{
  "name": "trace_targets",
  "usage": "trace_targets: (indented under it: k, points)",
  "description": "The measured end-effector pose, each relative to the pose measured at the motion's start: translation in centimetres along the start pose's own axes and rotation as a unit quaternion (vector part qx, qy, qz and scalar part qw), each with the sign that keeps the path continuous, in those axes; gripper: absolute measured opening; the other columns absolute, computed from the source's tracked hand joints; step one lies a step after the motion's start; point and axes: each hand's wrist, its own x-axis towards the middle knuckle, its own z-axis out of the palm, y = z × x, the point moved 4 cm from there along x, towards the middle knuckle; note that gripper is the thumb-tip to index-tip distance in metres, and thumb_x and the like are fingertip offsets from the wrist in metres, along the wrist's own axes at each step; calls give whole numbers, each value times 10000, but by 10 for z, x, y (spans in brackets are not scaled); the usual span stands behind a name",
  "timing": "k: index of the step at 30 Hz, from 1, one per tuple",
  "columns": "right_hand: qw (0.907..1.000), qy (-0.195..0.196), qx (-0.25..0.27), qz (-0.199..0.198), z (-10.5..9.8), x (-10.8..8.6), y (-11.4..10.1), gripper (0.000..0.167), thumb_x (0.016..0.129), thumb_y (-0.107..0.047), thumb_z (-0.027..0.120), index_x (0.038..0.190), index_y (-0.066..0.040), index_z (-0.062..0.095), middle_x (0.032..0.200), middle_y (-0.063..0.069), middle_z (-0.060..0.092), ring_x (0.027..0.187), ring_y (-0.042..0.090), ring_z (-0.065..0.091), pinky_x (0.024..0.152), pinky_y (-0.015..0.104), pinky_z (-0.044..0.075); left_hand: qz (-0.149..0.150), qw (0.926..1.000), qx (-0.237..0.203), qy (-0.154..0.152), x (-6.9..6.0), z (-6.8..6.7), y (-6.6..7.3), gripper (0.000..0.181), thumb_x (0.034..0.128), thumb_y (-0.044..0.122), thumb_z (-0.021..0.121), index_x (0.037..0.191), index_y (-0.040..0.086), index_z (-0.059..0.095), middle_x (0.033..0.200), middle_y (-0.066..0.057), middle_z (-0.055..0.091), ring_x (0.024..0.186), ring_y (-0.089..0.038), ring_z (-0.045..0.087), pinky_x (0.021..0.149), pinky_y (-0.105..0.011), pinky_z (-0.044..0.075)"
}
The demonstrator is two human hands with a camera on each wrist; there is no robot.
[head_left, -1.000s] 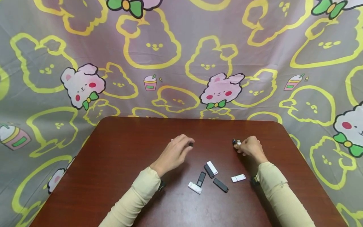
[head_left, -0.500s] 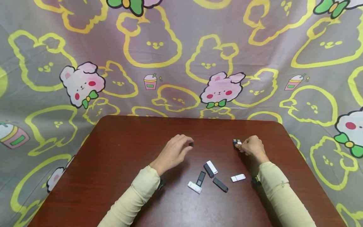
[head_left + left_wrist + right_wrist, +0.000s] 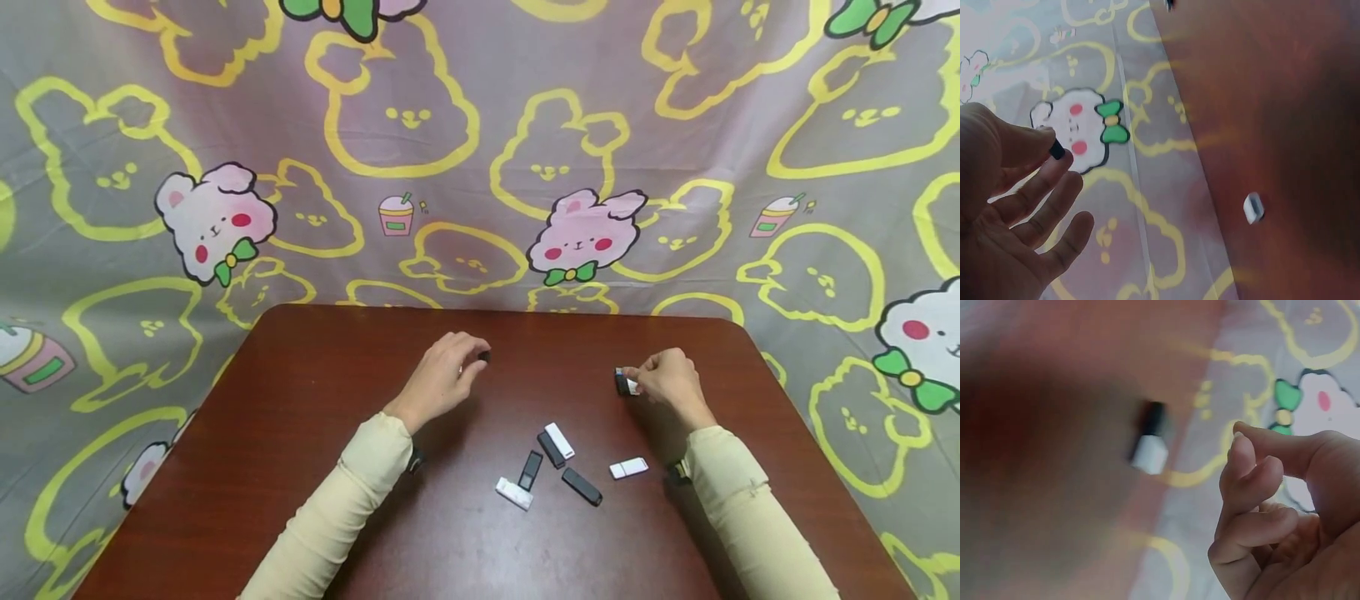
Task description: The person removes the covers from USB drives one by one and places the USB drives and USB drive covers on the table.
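My left hand (image 3: 438, 379) pinches a small black piece (image 3: 484, 357) between thumb and index finger, above the table; the left wrist view shows this piece (image 3: 1057, 150) too, the other fingers being loosely bent. Below that hand in the same view lies a small white piece (image 3: 1254, 208). My right hand (image 3: 672, 385), fingers curled and thumb against index fingertip, hovers by a black USB stick (image 3: 621, 385) and a white one (image 3: 633, 388) lying side by side. In the right wrist view nothing shows between the fingertips of the hand (image 3: 1272, 500); the white stick (image 3: 1150, 456) looks blurred.
Several black and white sticks lie on the brown table (image 3: 300, 467) nearer its front, among them a black one (image 3: 582, 487), a white one (image 3: 513, 493) and a separate white one (image 3: 628, 468). A patterned cloth (image 3: 450, 192) hangs behind the table.
My left hand has moved left and slightly back with the black piece. My right fingers have shifted off the white stick, which now lies closer alongside the black one.
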Motion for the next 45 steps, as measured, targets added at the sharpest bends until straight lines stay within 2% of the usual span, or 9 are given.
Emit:
trace_targets:
  k: [5,11,14,18,23,32,40,45]
  points:
    - [9998,43,119,-182,-11,-11,-22,419,948,-375,694,789,8,756,613,111,692,519,178,580,498,305,428,-105,9996,227,-95,14,-1,-15,195,954,84,678,1142,41,705,1076,-85,727,1002,-249,636,895,-406,524]
    - [9974,263,66,-668,-19,-28,-54,386,946,-357,701,776,-12,734,543,-1,571,516,155,503,504,300,387,-240,9967,524,-566,27,11,-32,217,947,125,701,1147,42,713,1101,-100,743,993,-262,634,899,-407,515]
    - [9961,315,73,-825,-20,-36,-66,364,945,-354,705,773,-34,726,553,-6,586,519,161,516,519,307,400,-392,9953,571,-678,31,17,-41,220,928,133,726,1127,41,729,1094,-102,756,999,-268,636,908,-407,514]
    - [9945,344,65,-990,-20,-46,-76,338,946,-351,707,755,-74,727,573,33,626,508,180,513,519,307,406,-644,9930,489,-865,31,27,-53,211,915,124,730,1109,41,735,1092,-109,750,1032,-284,632,945,-414,508]
    - [9914,277,161,-1266,-22,-58,-88,314,946,-351,714,747,-108,720,589,42,646,489,185,519,491,297,409,-898,9893,346,-1099,29,40,-65,184,934,109,697,1101,31,689,1103,-129,674,1084,-307,600,981,-435,492]
    - [9882,194,299,-1488,-24,-78,-105,280,936,-331,734,741,-133,699,571,11,517,473,156,435,441,279,358,-1046,9813,525,-1525,22,60,-79,140,941,133,705,1051,52,677,1117,-129,629,1068,-320,552,939,-446,482]
    - [9874,171,288,-1549,-27,-90,-110,256,932,-323,739,746,-153,693,576,0,514,491,137,425,462,269,353,-1175,9745,662,-1793,15,67,-84,167,942,134,710,1087,52,695,1151,-136,639,1099,-327,552,944,-443,492]
    - [9864,216,320,-1597,-30,-94,-111,255,927,-323,746,746,-150,695,577,14,520,492,143,434,457,268,356,-1159,9746,662,-1798,14,70,-86,181,929,118,720,1085,29,700,1129,-143,647,1083,-321,558,946,-417,484]
